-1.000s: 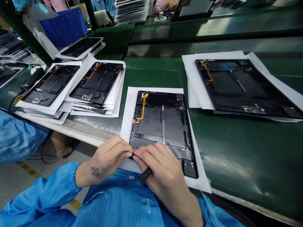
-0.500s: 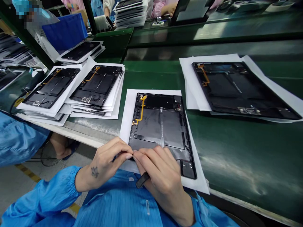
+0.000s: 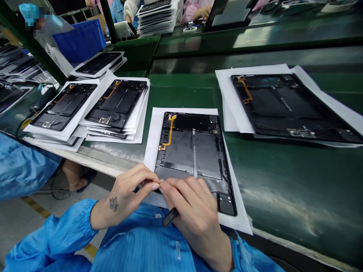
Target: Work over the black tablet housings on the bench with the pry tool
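Note:
An opened tablet back housing [image 3: 181,151], with black battery panels and an orange flex cable [image 3: 170,132], lies on white paper [image 3: 151,138] in front of me. My left hand [image 3: 132,190] is closed in a pinch at the housing's near left corner; what its fingertips hold is too small to make out. Against those fingertips, my right hand [image 3: 195,207] rests curled over the near edge of the housing. A slim black tool [image 3: 170,217] is held in it, its blunt end sticking out below the palm. The tool's other end is hidden under the fingers.
Stacks of similar tablet housings with paper between them, one [image 3: 116,102] and another [image 3: 64,107], stand to the left. Another housing [image 3: 286,102] lies on paper at the right. A blue bin [image 3: 81,39] is behind. A co-worker's blue sleeve [image 3: 24,164] shows at far left.
The view has shifted very slightly. Both hands keep the same pinched position at the corner of the housing.

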`<state>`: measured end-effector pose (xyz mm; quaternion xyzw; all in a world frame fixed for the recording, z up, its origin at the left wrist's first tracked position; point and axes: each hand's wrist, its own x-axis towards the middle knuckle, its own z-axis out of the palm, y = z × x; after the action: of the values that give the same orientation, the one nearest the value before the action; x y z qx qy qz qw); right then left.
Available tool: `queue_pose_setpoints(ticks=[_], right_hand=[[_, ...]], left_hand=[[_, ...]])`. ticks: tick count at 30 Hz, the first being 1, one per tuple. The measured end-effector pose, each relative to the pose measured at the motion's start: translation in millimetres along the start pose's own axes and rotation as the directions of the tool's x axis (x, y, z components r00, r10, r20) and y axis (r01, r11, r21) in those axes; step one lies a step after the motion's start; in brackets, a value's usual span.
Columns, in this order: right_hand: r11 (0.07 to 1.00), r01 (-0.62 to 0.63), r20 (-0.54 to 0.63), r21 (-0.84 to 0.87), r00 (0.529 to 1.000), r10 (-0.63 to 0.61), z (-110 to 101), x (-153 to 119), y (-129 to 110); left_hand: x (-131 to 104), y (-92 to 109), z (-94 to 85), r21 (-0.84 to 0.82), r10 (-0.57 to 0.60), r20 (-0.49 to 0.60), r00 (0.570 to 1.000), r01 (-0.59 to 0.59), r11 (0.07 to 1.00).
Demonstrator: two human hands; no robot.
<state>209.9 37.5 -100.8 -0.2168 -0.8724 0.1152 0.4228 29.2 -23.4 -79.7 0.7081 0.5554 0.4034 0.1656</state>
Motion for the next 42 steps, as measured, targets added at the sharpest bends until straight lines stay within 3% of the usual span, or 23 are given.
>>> queue_pose_setpoints(ticks=[7,14,17,21,26,33,38,40,42], right_hand=[[0.997,-0.002,0.207,0.072,0.978,-0.013,-14.8,-4.5,10.3],[0.995,0.101,0.293,-0.004,0.951,-0.096,-13.1,-1.0,11.0],[0.991,0.123,0.283,-0.045,0.953,-0.105,-11.7,0.5,9.8],[0.987,0.145,0.294,-0.070,0.948,-0.119,-9.8,-1.4,9.9],[0.978,0.185,0.322,-0.095,0.936,-0.145,-9.1,-3.7,11.8],[0.983,0.170,0.304,-0.067,0.942,-0.142,-9.8,-2.0,10.0],[0.997,0.071,0.295,0.032,0.952,-0.077,-19.4,4.9,7.6],[0.999,0.032,0.308,0.025,0.950,-0.039,-27.3,10.7,7.5],[0.997,0.056,0.315,-0.052,0.948,-0.037,-34.0,16.3,7.7]], left_hand=[[-0.9,-11.0,-11.7,0.248,0.180,0.173,0.968,-0.219,0.944],[2.4,-7.7,-19.0,0.399,0.216,0.337,0.916,-0.347,0.849],[2.7,-7.5,-22.0,0.425,0.230,0.334,0.914,-0.363,0.829],[-8.3,-14.8,-23.0,0.386,0.250,0.245,0.937,-0.331,0.861],[-16.1,-16.7,-22.7,0.420,0.391,0.233,0.890,-0.455,0.785],[-5.5,-2.9,-28.1,0.537,0.420,0.349,0.838,-0.546,0.643],[-6.6,3.2,-26.2,0.613,0.427,0.441,0.790,-0.612,0.500],[-7.5,1.0,-25.0,0.611,0.406,0.453,0.794,-0.608,0.507],[-7.5,-4.9,-24.6,0.573,0.385,0.424,0.820,-0.572,0.587]])
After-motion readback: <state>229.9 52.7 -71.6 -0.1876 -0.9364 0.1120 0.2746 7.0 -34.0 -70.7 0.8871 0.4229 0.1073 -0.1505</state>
